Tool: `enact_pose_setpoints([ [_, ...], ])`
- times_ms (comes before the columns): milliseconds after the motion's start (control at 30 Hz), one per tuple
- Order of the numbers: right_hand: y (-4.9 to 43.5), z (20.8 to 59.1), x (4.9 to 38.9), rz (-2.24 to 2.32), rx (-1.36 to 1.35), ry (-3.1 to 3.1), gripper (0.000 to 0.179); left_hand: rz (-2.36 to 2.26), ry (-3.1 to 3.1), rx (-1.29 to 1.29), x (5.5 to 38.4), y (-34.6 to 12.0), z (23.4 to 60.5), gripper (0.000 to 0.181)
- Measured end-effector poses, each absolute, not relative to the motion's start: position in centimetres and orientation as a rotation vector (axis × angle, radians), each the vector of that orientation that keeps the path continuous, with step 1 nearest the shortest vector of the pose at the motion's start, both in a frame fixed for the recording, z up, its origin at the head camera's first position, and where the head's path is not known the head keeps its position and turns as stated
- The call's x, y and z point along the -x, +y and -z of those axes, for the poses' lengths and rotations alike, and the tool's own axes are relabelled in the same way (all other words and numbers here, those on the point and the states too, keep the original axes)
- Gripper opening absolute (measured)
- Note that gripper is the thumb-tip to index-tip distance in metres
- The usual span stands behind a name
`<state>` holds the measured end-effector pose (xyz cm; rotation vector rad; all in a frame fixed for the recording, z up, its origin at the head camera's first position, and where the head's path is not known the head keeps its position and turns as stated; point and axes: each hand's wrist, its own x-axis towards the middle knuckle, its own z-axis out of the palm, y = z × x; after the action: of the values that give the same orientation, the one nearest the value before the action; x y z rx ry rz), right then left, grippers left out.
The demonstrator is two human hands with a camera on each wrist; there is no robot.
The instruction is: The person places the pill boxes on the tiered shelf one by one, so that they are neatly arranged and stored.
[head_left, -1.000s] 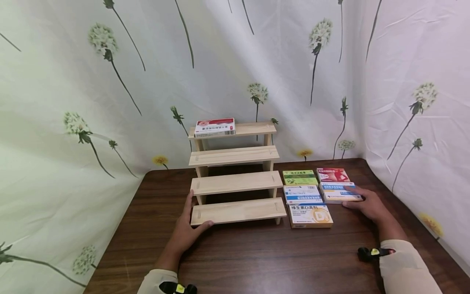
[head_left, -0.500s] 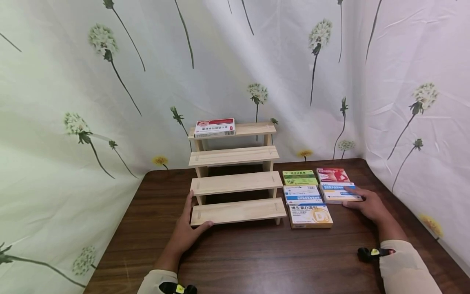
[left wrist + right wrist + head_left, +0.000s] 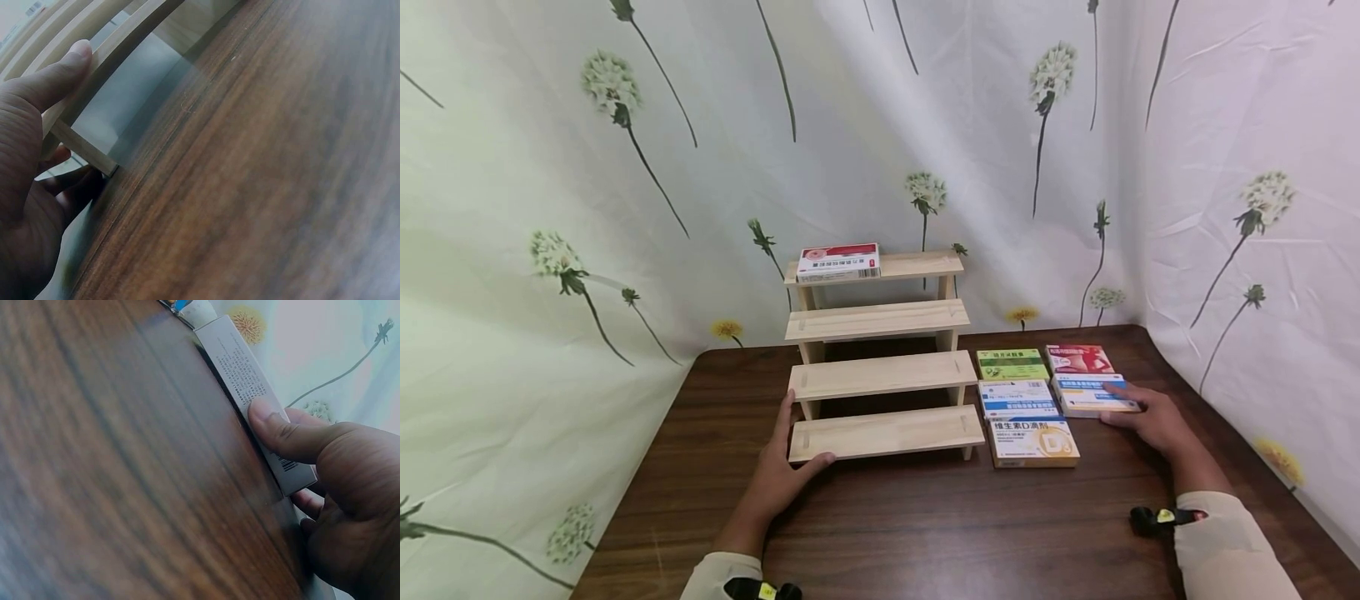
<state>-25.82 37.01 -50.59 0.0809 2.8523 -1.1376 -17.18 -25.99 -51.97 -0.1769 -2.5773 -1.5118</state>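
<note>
A four-step wooden display rack (image 3: 886,432) stands mid-table. My left hand (image 3: 781,475) grips its lower left corner; in the left wrist view the thumb (image 3: 65,69) lies on the lowest board and the other fingers wrap behind its end. My right hand (image 3: 1153,421) holds the right end of a blue-and-white medicine box (image 3: 1086,393) lying on the table. Seen from the right wrist, its thumb (image 3: 269,422) presses the box's printed long side, with the other fingers partly hidden behind the box. A red-and-white medicine box (image 3: 837,262) lies on the rack's top step, at the left.
Just behind the held box is a red box (image 3: 1080,358). To its left lie a green box (image 3: 1011,364), another blue-and-white box (image 3: 1018,400) and a vitamin D box (image 3: 1033,442) in a column beside the rack. Flower-printed cloth (image 3: 850,125) hangs around the brown table (image 3: 910,533).
</note>
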Motion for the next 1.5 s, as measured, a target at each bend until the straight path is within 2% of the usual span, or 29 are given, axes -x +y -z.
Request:
enact_pose_setpoints([
  [900,37.12,50.08,25.59,1.234,-0.12,2.819,0.077,1.516,-2.583,0.169,17.12,-25.99,51.92,0.126],
  [1267,37.28,49.86,25.48,1.355,-0.216,2.773,0.078,1.547,-2.577,0.157,17.03,-25.95,51.94,0.126],
  [1500,37.11,49.85,25.44,1.489,-0.193,2.789,0.071,1.53,-2.576,0.167,17.14,-25.86,51.86,0.126],
])
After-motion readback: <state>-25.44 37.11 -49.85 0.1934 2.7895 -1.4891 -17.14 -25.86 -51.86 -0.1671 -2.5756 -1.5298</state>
